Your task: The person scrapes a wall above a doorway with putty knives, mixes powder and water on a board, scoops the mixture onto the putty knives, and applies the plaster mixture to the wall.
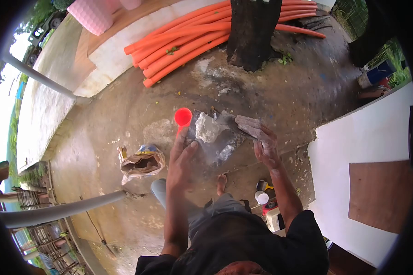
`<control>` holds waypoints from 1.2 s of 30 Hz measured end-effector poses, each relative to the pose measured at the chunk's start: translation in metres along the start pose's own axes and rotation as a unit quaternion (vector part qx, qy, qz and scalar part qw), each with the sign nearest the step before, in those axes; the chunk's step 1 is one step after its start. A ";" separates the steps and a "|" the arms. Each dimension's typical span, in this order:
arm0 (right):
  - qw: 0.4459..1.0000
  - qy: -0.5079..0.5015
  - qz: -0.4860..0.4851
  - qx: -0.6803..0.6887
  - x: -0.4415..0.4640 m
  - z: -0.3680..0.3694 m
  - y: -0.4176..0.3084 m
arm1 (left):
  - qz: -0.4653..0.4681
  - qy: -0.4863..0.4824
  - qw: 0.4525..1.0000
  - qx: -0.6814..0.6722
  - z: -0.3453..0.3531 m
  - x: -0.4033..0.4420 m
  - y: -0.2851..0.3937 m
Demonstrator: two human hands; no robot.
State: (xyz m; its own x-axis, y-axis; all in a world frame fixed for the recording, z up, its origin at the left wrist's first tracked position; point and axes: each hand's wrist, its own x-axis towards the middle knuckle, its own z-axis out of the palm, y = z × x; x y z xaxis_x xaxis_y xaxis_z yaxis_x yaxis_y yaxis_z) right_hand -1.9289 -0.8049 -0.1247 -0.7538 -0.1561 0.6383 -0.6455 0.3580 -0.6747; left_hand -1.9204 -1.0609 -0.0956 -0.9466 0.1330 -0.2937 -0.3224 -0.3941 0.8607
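Observation:
A lump of white, wet-looking putty [207, 128] rests on a dark, shiny flat plate [209, 150] in front of my body. My left hand [182, 158] is at the plate's left edge, thumb toward the putty, and appears to grip it; the fingertips are partly hidden. My right hand [259, 137], dusted with white, is closed around a dark grey flat scraper [229, 122]. The scraper's inner end touches or overlaps the right side of the putty. Just beyond my left fingertips is a red round scoop [183, 117]; whether they touch its handle I cannot tell.
An opened paper sack [142, 164] stands at left on the wet concrete floor [105, 123]. Orange pipes [183, 46] lie behind a tree trunk [252, 34]. A white cup [261, 197] and small tools sit by my right leg. Grey poles [64, 211] and a white wall [335, 151] flank me.

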 end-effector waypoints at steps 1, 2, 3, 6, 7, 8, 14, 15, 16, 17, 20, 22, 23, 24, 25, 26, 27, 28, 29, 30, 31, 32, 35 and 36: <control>1.000 -0.002 -0.001 -0.017 0.000 -0.002 0.001 | -0.012 0.027 0.999 -0.020 0.008 -0.001 0.006; 0.999 -0.004 -0.001 -0.035 -0.001 -0.003 0.003 | -0.005 0.021 1.000 -0.004 0.008 0.001 0.004; 0.999 -0.007 0.000 -0.052 -0.003 -0.005 0.004 | 0.001 0.017 1.000 0.012 0.006 0.002 0.000; 0.987 -0.047 -0.061 -0.139 -0.007 -0.006 0.020 | 0.044 -0.010 0.993 0.105 0.003 0.000 -0.008; 0.992 -0.028 -0.040 -0.116 -0.008 -0.007 0.020 | 0.042 -0.011 0.991 0.127 0.000 -0.002 -0.009; 0.995 -0.011 -0.020 -0.093 -0.007 -0.010 0.018 | 0.040 -0.013 0.988 0.150 -0.003 -0.004 -0.011; 0.907 0.184 0.300 0.232 0.002 -0.012 0.001 | 0.074 0.009 0.988 0.138 -0.044 -0.002 -0.027; 0.833 0.210 0.370 0.354 0.009 -0.012 -0.012 | 0.084 0.007 0.986 0.144 -0.050 -0.007 -0.027; 0.800 0.180 0.412 0.397 0.011 -0.013 -0.022 | 0.091 0.007 0.985 0.148 -0.055 -0.012 -0.027; 0.779 0.145 0.468 0.391 0.013 -0.011 -0.032 | 0.085 0.010 0.988 0.130 -0.062 -0.019 -0.027; 0.734 0.011 0.561 0.384 0.014 0.015 -0.042 | 0.090 0.035 0.992 0.077 -0.086 -0.038 -0.024; 0.725 -0.042 0.573 0.380 0.010 0.045 -0.039 | 0.111 0.063 0.990 0.054 -0.105 -0.053 -0.021; 0.719 -0.069 0.579 0.377 0.011 0.058 -0.043 | 0.115 0.065 0.990 0.051 -0.115 -0.062 -0.020; 0.714 -0.091 0.586 0.372 0.017 0.076 -0.053 | 0.121 0.066 0.989 0.049 -0.128 -0.072 -0.018; 0.708 -0.112 0.592 0.368 0.024 0.097 -0.066 | 0.128 0.067 0.988 0.048 -0.142 -0.084 -0.016; 0.702 -0.133 0.598 0.365 0.028 0.118 -0.078 | 0.148 0.074 0.986 0.035 -0.159 -0.094 -0.022; 0.707 -0.157 0.587 0.361 0.028 0.136 -0.082 | 0.155 0.081 0.984 0.016 -0.174 -0.107 -0.021; 0.712 -0.181 0.577 0.356 0.024 0.153 -0.082 | 0.162 0.087 0.983 -0.004 -0.188 -0.122 -0.020; 0.716 -0.205 0.567 0.352 0.022 0.170 -0.086 | 0.170 0.093 0.981 -0.023 -0.201 -0.137 -0.018; 0.697 -0.225 0.582 0.355 0.024 0.189 -0.096 | 0.172 0.106 0.979 -0.031 -0.213 -0.152 -0.014; 0.678 -0.244 0.595 0.357 0.026 0.210 -0.108 | 0.175 0.118 0.977 -0.039 -0.225 -0.168 -0.009; 0.656 -0.263 0.610 0.360 0.024 0.231 -0.119 | 0.176 0.131 0.975 -0.044 -0.239 -0.185 -0.007; 0.661 -0.258 0.597 0.374 0.012 0.305 -0.149 | 0.184 0.135 0.973 -0.042 -0.282 -0.230 -0.014; 0.684 -0.195 0.626 0.320 0.017 0.332 -0.193 | 0.188 0.164 0.967 -0.043 -0.291 -0.246 -0.013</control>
State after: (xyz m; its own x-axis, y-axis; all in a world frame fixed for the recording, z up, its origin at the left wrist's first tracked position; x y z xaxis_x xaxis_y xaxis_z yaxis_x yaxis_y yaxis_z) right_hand -1.8581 -1.1822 -0.1064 -0.6599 -0.3753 -0.6509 0.7082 -0.0214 -0.7057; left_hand -1.6834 -1.3531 -0.1554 -0.9413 -0.3241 -0.0940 0.0597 -0.4339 0.8990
